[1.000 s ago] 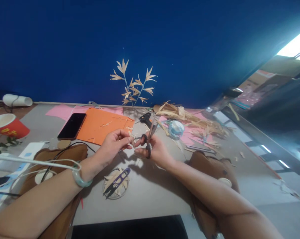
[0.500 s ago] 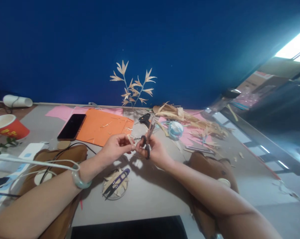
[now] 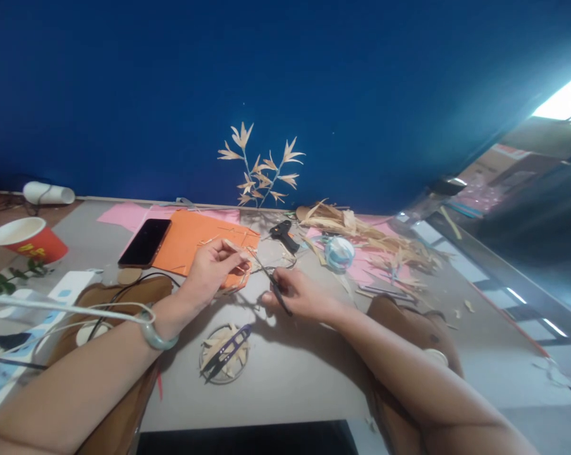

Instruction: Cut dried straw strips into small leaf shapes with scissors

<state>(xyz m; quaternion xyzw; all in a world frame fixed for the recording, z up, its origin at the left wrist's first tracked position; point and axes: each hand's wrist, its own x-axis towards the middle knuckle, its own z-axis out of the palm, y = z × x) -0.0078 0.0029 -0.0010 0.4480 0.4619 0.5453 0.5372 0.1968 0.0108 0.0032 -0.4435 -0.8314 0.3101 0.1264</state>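
Observation:
My left hand (image 3: pixel 212 268) hovers over the near edge of the orange paper (image 3: pixel 197 241), its fingers pinched on a thin pale leaf strip (image 3: pixel 236 248). My right hand (image 3: pixel 298 294) is closed round a pair of black-handled scissors (image 3: pixel 272 282) that lie tilted, blades pointing up-left toward the left hand. Below the hands a small round dish (image 3: pixel 224 362) holds pale cut leaves and a purple thread snip (image 3: pixel 228 348).
A black phone (image 3: pixel 145 242) lies on pink paper at the left, a red paper cup (image 3: pixel 26 239) farther left. A black glue gun (image 3: pixel 285 234), a tape roll (image 3: pixel 339 251) and a heap of dried leaves (image 3: pixel 370 237) lie behind. A leaf sprig (image 3: pixel 261 167) stands against the blue wall.
The hands have parted. The right hand has lowered and tilted the scissors from upright to slanted; the left hand has drawn back left over the orange paper with its strip.

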